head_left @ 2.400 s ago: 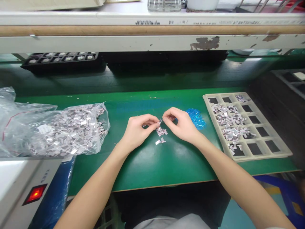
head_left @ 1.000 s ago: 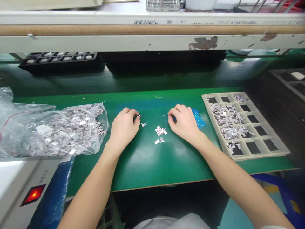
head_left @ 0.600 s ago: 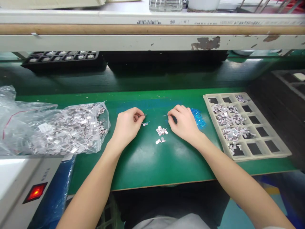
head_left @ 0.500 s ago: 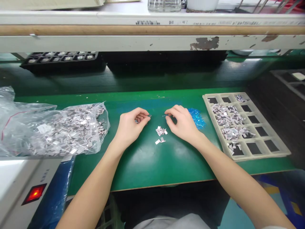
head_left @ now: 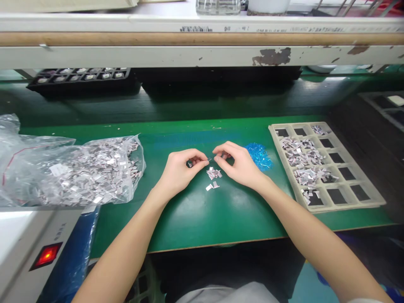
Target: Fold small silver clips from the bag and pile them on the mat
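My left hand (head_left: pixel 181 170) is closed in a pinch, with a small metal piece (head_left: pixel 209 159) showing at the thumb and fingertip. More small metal bits (head_left: pixel 190 164) show under its curled fingers. Almost touching that pinch, my right hand (head_left: pixel 238 165) has its thumb and fingers drawn together; what they hold is too small to make out. On the green table (head_left: pixel 189 223), just below the fingertips, lies a little heap of flat silvery pieces (head_left: pixel 213 173), with two loose ones (head_left: pixel 212 186) nearer me. A pile of tiny blue parts (head_left: pixel 259 156) sits beyond my right hand.
At left lies a clear plastic bag (head_left: pixel 101 172) full of silvery pieces. A white machine with a lit red switch (head_left: pixel 46 256) stands in front of it. On the right is a beige compartment tray (head_left: pixel 350 206) partly filled with pieces. A shelf (head_left: pixel 158 57) spans the back above a black tray (head_left: pixel 85 88).
My two hands have come together: the left moved right with its small piece, and the right moved slightly left, so their fingertips nearly meet above the heap.
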{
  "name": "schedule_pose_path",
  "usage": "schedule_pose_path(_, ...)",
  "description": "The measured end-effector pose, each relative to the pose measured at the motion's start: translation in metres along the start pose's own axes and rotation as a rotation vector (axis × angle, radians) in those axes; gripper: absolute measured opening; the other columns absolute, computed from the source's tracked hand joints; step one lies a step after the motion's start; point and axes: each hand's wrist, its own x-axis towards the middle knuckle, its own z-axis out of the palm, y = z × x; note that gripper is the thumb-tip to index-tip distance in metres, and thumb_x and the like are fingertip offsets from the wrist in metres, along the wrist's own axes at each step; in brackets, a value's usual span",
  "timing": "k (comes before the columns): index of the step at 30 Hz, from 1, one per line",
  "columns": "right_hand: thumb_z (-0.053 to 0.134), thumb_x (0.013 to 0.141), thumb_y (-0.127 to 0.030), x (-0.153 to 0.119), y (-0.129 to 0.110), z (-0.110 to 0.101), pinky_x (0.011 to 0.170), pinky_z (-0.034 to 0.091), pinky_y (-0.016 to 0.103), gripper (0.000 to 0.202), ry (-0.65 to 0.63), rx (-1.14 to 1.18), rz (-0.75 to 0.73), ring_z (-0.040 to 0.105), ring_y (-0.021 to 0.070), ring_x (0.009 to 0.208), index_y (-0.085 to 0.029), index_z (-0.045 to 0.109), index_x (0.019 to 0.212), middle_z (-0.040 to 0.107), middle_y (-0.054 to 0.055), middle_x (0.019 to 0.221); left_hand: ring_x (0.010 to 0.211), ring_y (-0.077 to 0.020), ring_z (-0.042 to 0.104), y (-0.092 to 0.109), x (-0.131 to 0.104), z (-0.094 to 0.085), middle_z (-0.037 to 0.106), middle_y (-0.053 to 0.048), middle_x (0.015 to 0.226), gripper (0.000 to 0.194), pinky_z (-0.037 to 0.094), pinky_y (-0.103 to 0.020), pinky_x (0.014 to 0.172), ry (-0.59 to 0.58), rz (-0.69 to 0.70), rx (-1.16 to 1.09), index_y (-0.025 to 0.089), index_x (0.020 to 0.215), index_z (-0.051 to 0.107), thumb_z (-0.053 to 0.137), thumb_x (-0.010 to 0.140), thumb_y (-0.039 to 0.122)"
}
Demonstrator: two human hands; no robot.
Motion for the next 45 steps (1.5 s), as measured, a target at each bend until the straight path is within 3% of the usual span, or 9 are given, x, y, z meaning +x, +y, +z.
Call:
schedule_pose_path(10, 0.056, 0.098, -0.018, 0.001, 0.000, 0.000, 0.076, 0.049, 0.032, 0.012, 0.020, 0.008, 0.001, 0.061, 0.0173, 0.082, -0.021, 0.063, 0.088, 0.066, 0.003, 0.091, 0.076, -0.0174, 0.069, 0.004, -0.001, 0.001, 0.078, -0.001, 0.087, 0.007, 0.053, -0.030, 0.074, -0.051, 0.027, -0.024, 0.023, 0.091, 0.077, 0.071, 0.092, 0.028)
schedule_pose_path(30, 0.058, 0.094, -0.015, 0.000, -0.005, -0.003, 0.076, 0.047, 0.032, 0.012, -0.027, 0.034, -0.072, 0.060, 0.0175, 0.081, -0.022, 0.064, 0.087, 0.065, 0.001, 0.089, 0.080, -0.0188, 0.071, -0.003, -0.001, 0.002, 0.080, -0.001, 0.089, 0.010, 0.052, -0.031, 0.074, 0.011, 0.018, 0.029, 0.023, 0.091, 0.078, 0.070, 0.094, 0.029)
schedule_pose_path(33, 0.058, 0.092, -0.014, 0.001, 0.001, -0.004, 0.075, 0.044, 0.032, 0.012, 0.035, -0.072, -0.011, 0.059, 0.0188, 0.081, -0.021, 0.063, 0.084, 0.066, 0.002, 0.086, 0.077, -0.0179, 0.068, -0.003, 0.000, 0.000, 0.078, -0.002, 0.089, 0.009, 0.051, -0.031, 0.072, -0.020, 0.033, 0.030, 0.023, 0.090, 0.077, 0.070, 0.094, 0.027)
schedule_pose_path(37, 0.058, 0.088, -0.013, 0.002, 0.009, -0.003, 0.074, 0.036, 0.034, 0.014, 0.109, -0.391, 0.122, 0.056, 0.0208, 0.078, -0.021, 0.059, 0.076, 0.065, 0.002, 0.078, 0.082, -0.0177, 0.066, -0.002, 0.000, -0.001, 0.075, -0.003, 0.095, 0.009, 0.050, -0.031, 0.073, -0.123, 0.099, 0.019, 0.023, 0.087, 0.077, 0.070, 0.093, 0.024)
schedule_pose_path(42, 0.057, 0.087, -0.014, -0.002, 0.008, 0.000, 0.078, 0.028, 0.037, 0.016, 0.104, -0.642, 0.170, 0.054, 0.0202, 0.076, -0.019, 0.055, 0.072, 0.065, 0.002, 0.075, 0.095, -0.0208, 0.065, 0.000, -0.001, -0.002, 0.074, -0.003, 0.100, 0.009, 0.050, -0.036, 0.089, -0.203, 0.178, 0.058, 0.023, 0.091, 0.077, 0.070, 0.094, 0.025)
schedule_pose_path(45, 0.056, 0.089, -0.016, -0.003, 0.006, 0.000, 0.078, 0.026, 0.038, 0.015, 0.073, -0.701, 0.188, 0.054, 0.0211, 0.078, -0.019, 0.057, 0.074, 0.066, 0.004, 0.079, 0.091, -0.0206, 0.064, -0.001, 0.000, -0.004, 0.073, -0.004, 0.100, 0.011, 0.051, -0.035, 0.083, -0.166, 0.162, 0.091, 0.023, 0.094, 0.076, 0.066, 0.096, 0.026)
